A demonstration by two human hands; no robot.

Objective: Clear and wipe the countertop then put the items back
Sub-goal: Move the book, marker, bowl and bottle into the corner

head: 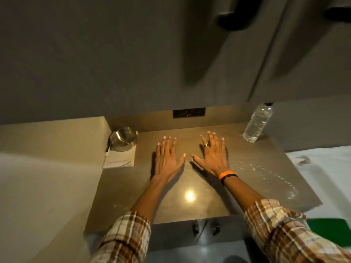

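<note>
A brown countertop (199, 205) fills the middle of the view. My left hand (168, 158) and my right hand (212, 157) lie flat on it side by side, fingers spread, thumbs nearly touching, holding nothing. A steel bowl (123, 138) stands in the back left corner, partly on a white paper card (119, 160). A clear plastic water bottle (257, 124) with a dark cap stands at the back right edge. White powdery specks (266, 173) are scattered in an arc on the right side of the countertop.
A dark socket panel (189, 112) sits in the back wall. Grey cabinets with black handles (237, 14) hang overhead. A white cloth surface (322, 168) lies to the right, with a green flat item (330, 231) near my right sleeve. Two knobs (205, 227) show under the front edge.
</note>
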